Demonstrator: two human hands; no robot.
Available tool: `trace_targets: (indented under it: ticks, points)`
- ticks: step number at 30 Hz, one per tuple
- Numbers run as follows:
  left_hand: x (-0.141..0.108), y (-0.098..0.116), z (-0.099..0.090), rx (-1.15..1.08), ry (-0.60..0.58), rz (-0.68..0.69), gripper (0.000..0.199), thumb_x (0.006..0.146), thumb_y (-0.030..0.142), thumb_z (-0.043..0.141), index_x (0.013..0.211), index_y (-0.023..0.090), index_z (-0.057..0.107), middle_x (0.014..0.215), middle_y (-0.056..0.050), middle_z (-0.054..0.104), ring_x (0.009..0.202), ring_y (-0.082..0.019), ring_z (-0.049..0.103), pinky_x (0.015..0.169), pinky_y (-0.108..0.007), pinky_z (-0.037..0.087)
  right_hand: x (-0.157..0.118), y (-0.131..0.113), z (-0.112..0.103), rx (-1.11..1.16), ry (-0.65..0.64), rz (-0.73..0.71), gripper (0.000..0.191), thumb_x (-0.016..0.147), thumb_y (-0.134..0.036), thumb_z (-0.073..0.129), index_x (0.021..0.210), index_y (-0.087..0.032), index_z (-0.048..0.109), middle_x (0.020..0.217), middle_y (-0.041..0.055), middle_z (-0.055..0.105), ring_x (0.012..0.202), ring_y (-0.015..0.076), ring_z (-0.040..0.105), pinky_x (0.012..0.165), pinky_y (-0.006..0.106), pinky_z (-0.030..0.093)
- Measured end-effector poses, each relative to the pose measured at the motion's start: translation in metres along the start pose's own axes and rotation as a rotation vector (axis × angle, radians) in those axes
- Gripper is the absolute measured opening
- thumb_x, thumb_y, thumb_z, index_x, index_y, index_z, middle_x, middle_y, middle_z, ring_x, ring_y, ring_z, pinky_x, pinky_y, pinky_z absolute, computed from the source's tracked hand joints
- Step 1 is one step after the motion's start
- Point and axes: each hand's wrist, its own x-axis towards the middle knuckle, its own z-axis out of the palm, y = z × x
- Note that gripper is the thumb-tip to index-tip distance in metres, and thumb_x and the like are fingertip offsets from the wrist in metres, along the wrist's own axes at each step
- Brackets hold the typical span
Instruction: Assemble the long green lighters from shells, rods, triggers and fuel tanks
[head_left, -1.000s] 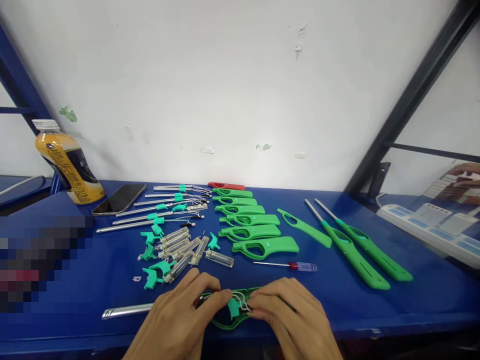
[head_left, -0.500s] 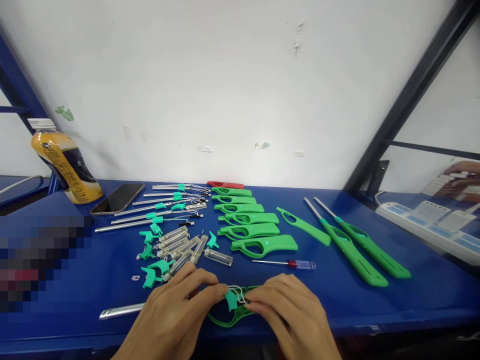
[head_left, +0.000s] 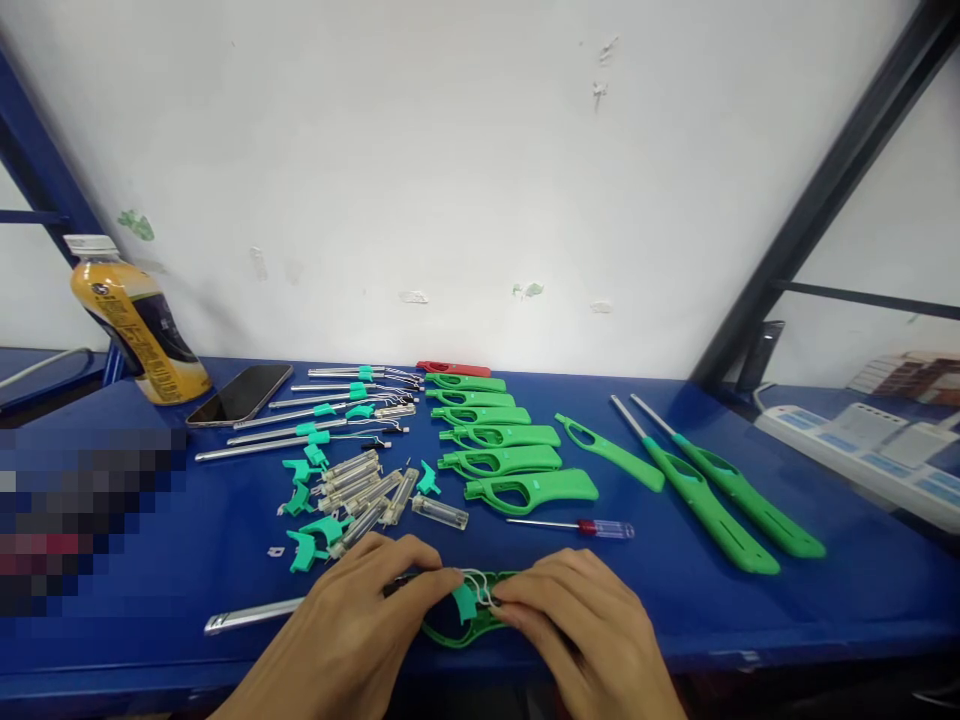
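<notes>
Near the table's front edge, my left hand (head_left: 367,610) grips the left part of an opened green lighter shell (head_left: 448,638), its thumb and index finger beside a teal trigger piece (head_left: 465,602). Thin white wires (head_left: 480,582) loop inside the shell. My right hand (head_left: 581,625) pinches a small dark part at the wire ends, over the shell's right part. A metal tube (head_left: 251,616) sticks out leftward from under my left hand. Beyond the hands lie clear fuel tanks (head_left: 439,513), loose teal triggers (head_left: 304,552) and a screwdriver (head_left: 606,529).
Several green shells (head_left: 532,488) and a red one (head_left: 454,369) form a column mid-table. Wired metal tubes (head_left: 255,448), a phone (head_left: 240,394) and a bottle (head_left: 142,325) are at left. Two long lighters (head_left: 705,510) and a power strip (head_left: 862,450) lie at right.
The view has shifted slightly. My left thumb and index finger have moved a little to the right along the shell. At the far right, another person's hand has left the stacked white pieces.
</notes>
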Motion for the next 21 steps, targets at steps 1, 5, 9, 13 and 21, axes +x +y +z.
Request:
trace_targets:
  ticks: [1, 5, 9, 13, 21]
  points:
    - [-0.0001, -0.0001, -0.0002, 0.011, -0.007, 0.003, 0.05, 0.096, -0.005, 0.041, 0.123, 0.025, 0.07, 0.103, -0.001, 0.076, 0.079, -0.015, 0.069, 0.073, -0.025, 0.058, -0.0001, -0.0001, 0.0, -0.002, 0.001, 0.0, 0.015, 0.112, -0.027, 0.062, 0.105, -0.025, 0.075, 0.092, -0.0042, 0.081, 0.079, 0.0124, 0.073, 0.074, 0.026, 0.052]
    - [-0.0015, -0.0002, 0.0005, 0.02, -0.013, 0.009, 0.052, 0.096, -0.006, 0.04, 0.124, 0.025, 0.07, 0.105, -0.002, 0.075, 0.081, -0.015, 0.069, 0.074, -0.023, 0.058, -0.0006, 0.0002, 0.0004, -0.008, 0.007, 0.005, 0.016, 0.113, -0.027, 0.061, 0.105, -0.025, 0.075, 0.092, -0.0052, 0.081, 0.079, 0.0116, 0.073, 0.074, 0.026, 0.052]
    - [-0.0032, -0.0007, 0.0002, 0.014, -0.007, 0.007, 0.05, 0.098, -0.005, 0.04, 0.124, 0.026, 0.07, 0.105, -0.001, 0.075, 0.082, -0.015, 0.07, 0.075, -0.023, 0.059, -0.0002, -0.0002, 0.0001, -0.007, 0.018, 0.005, 0.016, 0.112, -0.029, 0.062, 0.105, -0.025, 0.075, 0.091, -0.0051, 0.081, 0.079, 0.0116, 0.073, 0.075, 0.026, 0.053]
    - [-0.0024, -0.0009, -0.0026, 0.006, 0.002, 0.016, 0.05, 0.098, -0.005, 0.041, 0.125, 0.025, 0.071, 0.106, -0.002, 0.077, 0.085, -0.015, 0.071, 0.078, -0.024, 0.059, 0.0005, -0.0022, -0.0013, 0.0, 0.026, 0.016, 0.017, 0.112, -0.027, 0.062, 0.104, -0.024, 0.076, 0.09, -0.0035, 0.081, 0.078, 0.0127, 0.075, 0.075, 0.026, 0.054]
    - [-0.0005, -0.0002, -0.0011, -0.035, 0.025, 0.058, 0.048, 0.096, -0.008, 0.043, 0.124, 0.022, 0.07, 0.104, -0.003, 0.077, 0.086, -0.014, 0.072, 0.079, -0.024, 0.06, -0.0085, 0.002, -0.0022, 0.021, -0.049, 0.047, 0.012, 0.107, -0.017, 0.068, 0.112, -0.026, 0.073, 0.098, -0.0022, 0.081, 0.086, 0.015, 0.075, 0.081, 0.028, 0.057]
